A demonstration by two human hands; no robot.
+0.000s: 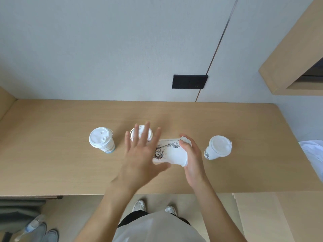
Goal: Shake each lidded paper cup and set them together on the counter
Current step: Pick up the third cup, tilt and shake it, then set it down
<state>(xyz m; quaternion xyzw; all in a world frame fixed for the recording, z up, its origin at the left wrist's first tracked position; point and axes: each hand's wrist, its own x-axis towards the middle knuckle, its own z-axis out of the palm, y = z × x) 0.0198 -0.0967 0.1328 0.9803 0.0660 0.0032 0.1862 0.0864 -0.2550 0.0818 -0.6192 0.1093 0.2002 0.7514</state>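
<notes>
My right hand (193, 158) is shut around a white paper cup with a black drawing (172, 151), held on its side above the wooden counter (61, 168), lid end in my palm. My left hand (141, 154) is open with fingers spread, blurred, its palm at the cup's bottom end. Behind my left fingers stands a second lidded cup (149, 133), partly hidden. A third lidded cup with a blue-green base (102, 139) stands to the left. Another lidded cup with black print (218, 147) stands upright to the right.
A black wall socket plate (190, 81) sits on the grey wall behind the counter. A wooden shelf box (295, 63) hangs at the upper right. White cloth (312, 151) lies at the counter's right end. A plastic bottle (30, 226) and shoes are on the floor at left.
</notes>
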